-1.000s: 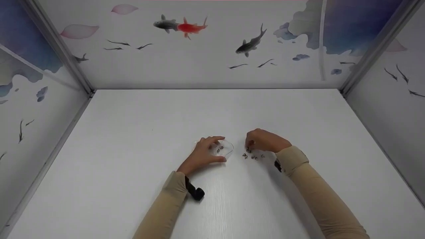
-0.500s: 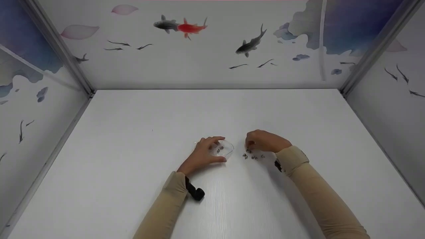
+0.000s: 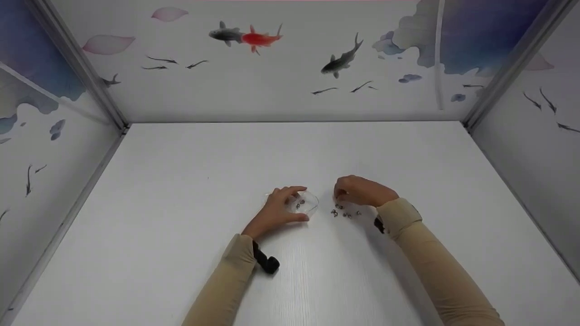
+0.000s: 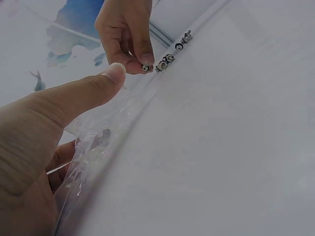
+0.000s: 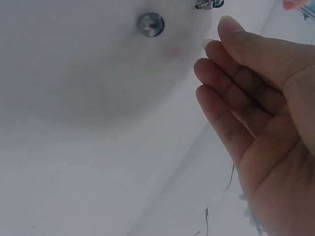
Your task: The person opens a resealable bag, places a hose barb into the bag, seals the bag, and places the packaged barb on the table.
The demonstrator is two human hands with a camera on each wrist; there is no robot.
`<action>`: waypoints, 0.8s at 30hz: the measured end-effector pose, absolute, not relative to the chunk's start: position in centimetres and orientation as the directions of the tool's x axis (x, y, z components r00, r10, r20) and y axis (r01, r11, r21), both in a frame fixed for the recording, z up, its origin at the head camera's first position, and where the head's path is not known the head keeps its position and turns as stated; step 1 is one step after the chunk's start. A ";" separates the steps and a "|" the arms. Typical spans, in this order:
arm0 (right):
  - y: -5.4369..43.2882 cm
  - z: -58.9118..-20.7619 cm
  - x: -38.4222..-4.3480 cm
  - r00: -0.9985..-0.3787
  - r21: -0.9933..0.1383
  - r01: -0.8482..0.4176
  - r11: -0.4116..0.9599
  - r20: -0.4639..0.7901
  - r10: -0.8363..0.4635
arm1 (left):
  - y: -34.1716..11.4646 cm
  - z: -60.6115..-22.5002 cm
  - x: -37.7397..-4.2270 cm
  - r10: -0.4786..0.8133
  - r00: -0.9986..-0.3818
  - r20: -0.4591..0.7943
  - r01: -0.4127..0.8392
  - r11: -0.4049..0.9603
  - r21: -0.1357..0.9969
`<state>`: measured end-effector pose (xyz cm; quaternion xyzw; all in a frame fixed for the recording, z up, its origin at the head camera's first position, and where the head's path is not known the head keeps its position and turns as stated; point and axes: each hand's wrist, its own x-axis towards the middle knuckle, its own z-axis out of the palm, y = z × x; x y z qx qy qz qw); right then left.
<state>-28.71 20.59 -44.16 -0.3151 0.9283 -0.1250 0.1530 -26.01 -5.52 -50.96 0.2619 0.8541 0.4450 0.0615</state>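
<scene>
My left hand (image 3: 276, 210) curls round a clear plastic container (image 3: 312, 206), thumb and fingers on opposite sides, with a few small metal fittings (image 3: 299, 203) inside. Close up in the left wrist view, the container wall (image 4: 91, 157) looks glossy and creased. To the right, my right hand (image 3: 362, 191) is low over the table, fingertips beside a loose group of silver fittings (image 3: 346, 215). A small fitting (image 4: 145, 68) shows pinched between its thumb and finger in the left wrist view. From the right wrist, the thumb (image 5: 246, 42) hides that pinch.
More silver fittings with dark rings (image 4: 167, 61) lie on the white table (image 3: 217, 158). One fitting (image 5: 151, 24) sits apart under the right wrist. Printed walls with fish enclose the table at the back and sides. A black wrist strap piece (image 3: 267, 262) hangs at the left cuff.
My right hand has shifted very slightly up and left from the fittings, uncovering a little more of the nearest ones. My left hand and the container have stayed in place.
</scene>
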 end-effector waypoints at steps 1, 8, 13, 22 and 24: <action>20.5 -44.1 -28.7 -0.754 -0.327 -0.548 0.769 -0.204 -0.624 | -5.5 -50.9 -26.0 0.500 -0.857 0.127 0.390 0.467 0.793; 20.0 -43.8 -28.8 -0.755 -0.329 -0.551 0.767 -0.197 -0.626 | -5.5 -50.8 -25.9 0.492 -0.863 0.113 0.373 0.473 0.798; 19.7 -43.4 -28.9 -0.738 -0.348 -0.580 0.737 -0.160 -0.656 | -5.5 -51.0 -26.0 0.489 -0.865 0.113 0.373 0.476 0.797; 18.8 -42.9 -28.9 -0.707 -0.358 -0.629 0.690 -0.105 -0.699 | -5.5 -51.2 -26.0 0.484 -0.869 0.102 0.358 0.471 0.806; 18.6 -42.8 -28.8 -0.704 -0.357 -0.635 0.685 -0.098 -0.703 | -5.6 -51.2 -26.0 0.485 -0.869 0.103 0.357 0.467 0.809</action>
